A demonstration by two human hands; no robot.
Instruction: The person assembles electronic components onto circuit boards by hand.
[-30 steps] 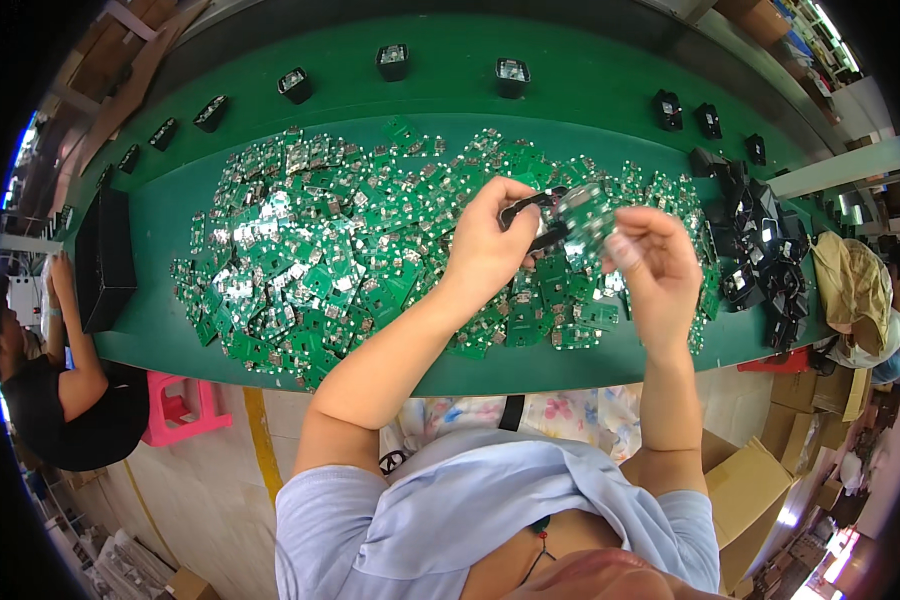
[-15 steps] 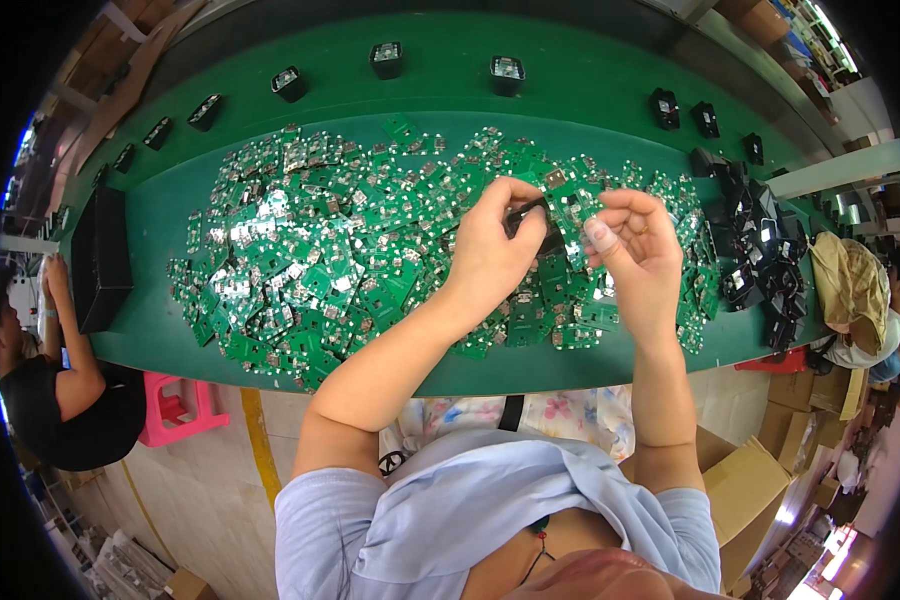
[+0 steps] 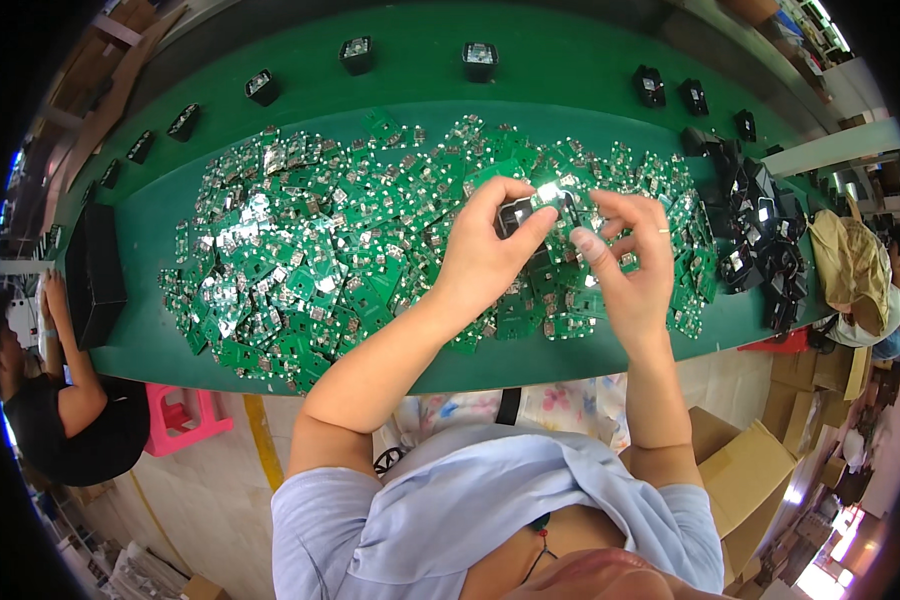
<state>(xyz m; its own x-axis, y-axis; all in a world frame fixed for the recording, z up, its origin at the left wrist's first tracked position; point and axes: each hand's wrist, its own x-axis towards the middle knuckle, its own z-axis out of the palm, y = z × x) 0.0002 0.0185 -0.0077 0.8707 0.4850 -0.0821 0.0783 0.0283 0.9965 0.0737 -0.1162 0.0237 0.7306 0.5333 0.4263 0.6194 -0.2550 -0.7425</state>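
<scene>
My left hand [image 3: 490, 245] is closed around a small black plastic housing [image 3: 515, 214], thumb across it and fingers behind. A bright glare lies on the housing's upper right side, so what sits inside is hard to make out. Just to the right, my right hand [image 3: 632, 260] has its thumb and fingers apart, with nothing plainly gripped between them. Both hands hover over a broad spread of loose green circuit boards [image 3: 360, 205] with small silver connectors, lying on the green work surface [image 3: 150, 340].
Black housings [image 3: 760, 215] are heaped at the right. Several more, like this housing [image 3: 480, 60], stand spaced along the green strip at the back. A black box [image 3: 98, 275] is at the left end. A person [image 3: 70, 400] sits beyond it, near a pink stool [image 3: 185, 418].
The housing in my left hand has tilted so its face catches the light. My right thumb and fingers have moved slightly left and parted. The housings along the back appear shifted left.
</scene>
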